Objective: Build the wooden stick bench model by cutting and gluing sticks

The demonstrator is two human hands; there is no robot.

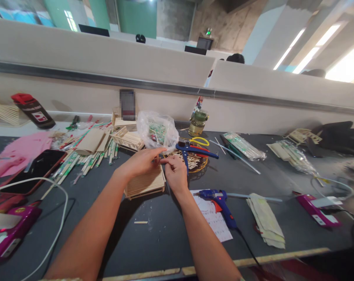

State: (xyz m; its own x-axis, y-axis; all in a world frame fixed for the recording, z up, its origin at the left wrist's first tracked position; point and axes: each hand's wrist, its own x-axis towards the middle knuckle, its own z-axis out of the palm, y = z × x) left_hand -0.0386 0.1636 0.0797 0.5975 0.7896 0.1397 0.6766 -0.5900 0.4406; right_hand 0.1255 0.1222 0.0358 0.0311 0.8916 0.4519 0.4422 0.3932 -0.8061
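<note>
A small platform of pale wooden sticks (144,185) laid side by side stands on the dark table in front of me. My left hand (140,163) reaches over its far edge, fingers bent around the far right corner. Close beside that corner, my right hand (176,171) is closed, thumb and index finger pinched towards the left fingertips. Whatever lies between those fingertips is too small to make out. Behind my hands are a clear plastic bag (168,127) and blue-handled cutters (196,149) over a basket of cut sticks (194,162).
Right of my hands, a blue glue gun (220,201) lies on a paper sheet (218,228), near a folded cloth (266,220). A glass jar (198,123) stands behind. To the left are bundled sticks (101,156), a phone (33,171) and a white cable (66,208).
</note>
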